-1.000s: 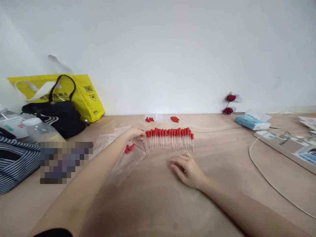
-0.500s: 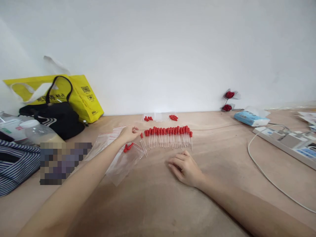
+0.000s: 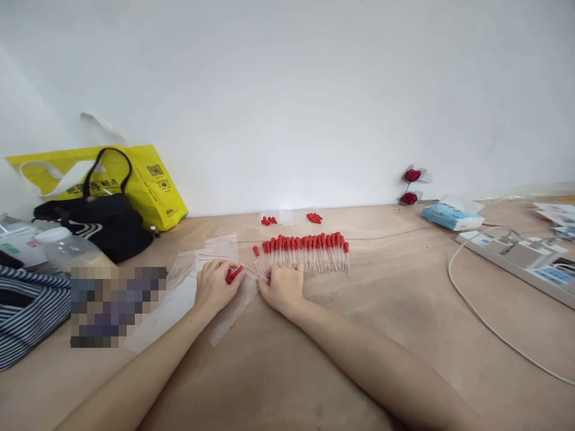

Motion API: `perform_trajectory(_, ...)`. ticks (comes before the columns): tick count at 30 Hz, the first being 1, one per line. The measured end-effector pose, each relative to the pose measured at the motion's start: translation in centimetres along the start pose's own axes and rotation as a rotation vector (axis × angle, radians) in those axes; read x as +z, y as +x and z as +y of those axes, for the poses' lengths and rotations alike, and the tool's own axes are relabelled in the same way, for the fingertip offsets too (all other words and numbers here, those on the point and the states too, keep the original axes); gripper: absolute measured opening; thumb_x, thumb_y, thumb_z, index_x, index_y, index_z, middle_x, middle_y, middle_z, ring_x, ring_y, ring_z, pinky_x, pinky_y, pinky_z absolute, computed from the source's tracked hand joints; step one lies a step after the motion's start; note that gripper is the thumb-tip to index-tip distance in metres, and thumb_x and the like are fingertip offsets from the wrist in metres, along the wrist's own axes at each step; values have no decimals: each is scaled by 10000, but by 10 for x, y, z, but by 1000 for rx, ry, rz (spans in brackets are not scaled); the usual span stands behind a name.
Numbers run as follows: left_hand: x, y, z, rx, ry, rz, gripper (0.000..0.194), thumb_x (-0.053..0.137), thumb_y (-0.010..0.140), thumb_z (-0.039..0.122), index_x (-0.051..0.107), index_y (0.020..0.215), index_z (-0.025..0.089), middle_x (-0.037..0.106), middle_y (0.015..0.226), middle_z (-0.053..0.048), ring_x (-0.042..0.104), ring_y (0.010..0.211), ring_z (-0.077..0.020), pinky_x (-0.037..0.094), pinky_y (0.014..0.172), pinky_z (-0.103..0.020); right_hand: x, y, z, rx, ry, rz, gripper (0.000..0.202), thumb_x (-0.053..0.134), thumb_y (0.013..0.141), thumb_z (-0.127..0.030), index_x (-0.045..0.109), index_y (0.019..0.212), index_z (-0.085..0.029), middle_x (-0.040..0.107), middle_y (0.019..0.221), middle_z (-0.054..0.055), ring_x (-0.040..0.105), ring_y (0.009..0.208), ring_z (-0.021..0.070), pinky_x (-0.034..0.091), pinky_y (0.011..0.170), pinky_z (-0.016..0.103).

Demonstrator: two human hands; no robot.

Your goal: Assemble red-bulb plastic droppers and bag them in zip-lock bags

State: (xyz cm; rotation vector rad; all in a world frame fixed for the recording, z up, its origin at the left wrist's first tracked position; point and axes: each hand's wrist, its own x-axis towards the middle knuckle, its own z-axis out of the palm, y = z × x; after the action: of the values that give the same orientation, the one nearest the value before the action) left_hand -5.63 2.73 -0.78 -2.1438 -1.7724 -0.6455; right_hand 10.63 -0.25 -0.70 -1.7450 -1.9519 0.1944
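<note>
Red-bulbed droppers lie in a row at one o'clock from the right hand. Change noted: that hand has crossed to the clear bag; the left hand, at nine o'clock, has left the row's end for it. Both hands' fingers curl at the bag's edge; grip cannot be confirmed. Work has shifted from row to bag.

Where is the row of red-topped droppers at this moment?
In the head view, the row of red-topped droppers lies on the table near the picture's middle, just beyond the right hand and left of the blue tissue pack.
</note>
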Motion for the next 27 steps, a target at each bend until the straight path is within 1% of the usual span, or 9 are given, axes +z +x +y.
perform_trajectory(4,3,3,-1,-20,8,-58,208,509,742,388,617,750,210,601,803,-50,524,831,-243,382,690,-333,-1,3,-1,86,-7,-67,292,455,776,-398,623,751,-160,658,800,102,559,819,237,254,802,431)
perform_trajectory(7,1,4,0,-49,-5,-55,194,518,737,383,615,716,217,606,823,-51,520,855,-259,381,689,-350,-2,3,0,93,-11,-79,300,444,783,-386,639,752,-160,662,789,109,566,813,241,255,802,435)
perform_trajectory(11,-5,2,7,-50,-54,34,189,515,746,368,612,727,207,608,884,-57,511,884,-261,373,710,-362,-2,2,-1,83,-28,-84,314,428,797,-361,650,724,-152,664,755,118,577,779,241,259,798,434)
perform_trajectory(15,-9,-3,13,8,-109,128,181,516,752,354,610,717,204,609,873,-55,512,871,-242,366,733,-351,-3,0,0,89,2,-48,300,428,808,-352,643,730,-159,662,758,105,578,764,231,262,796,426)
perform_trajectory(18,-12,-8,17,46,-151,175,161,527,749,342,607,720,205,610,865,-50,512,883,-231,360,768,-348,-6,-2,7,118,49,-18,283,425,824,-357,625,738,-175,657,772,77,571,756,210,262,796,412)
perform_trajectory(20,-14,-12,20,76,-194,197,159,520,758,336,600,730,201,614,842,-47,517,871,-222,360,787,-346,-11,-7,19,99,82,-9,272,436,828,-362,610,722,-183,649,766,57,558,757,198,276,764,380)
perform_trajectory(22,-17,-16,24,126,-261,186,158,501,773,325,587,747,195,618,809,-43,527,839,-209,370,779,-337,-18,-13,37,10,112,1,248,465,821,-359,596,696,-189,636,740,37,537,766,190,285,720,340)
perform_trajectory(24,-20,-22,30,197,-339,134,151,483,785,312,569,753,192,620,776,-35,535,805,-196,379,761,-326,-28,-22,62,-116,130,6,204,508,805,-321,581,669,-188,610,668,16,515,745,175,283,690,309)
perform_trajectory(27,-22,-31,43,297,-437,41,135,467,799,296,546,764,192,619,765,-24,539,783,-182,384,747,-317,-45,-37,102,-295,151,-13,238,546,786,-360,563,627,-183,568,599,-3,483,684,151,284,659,285)
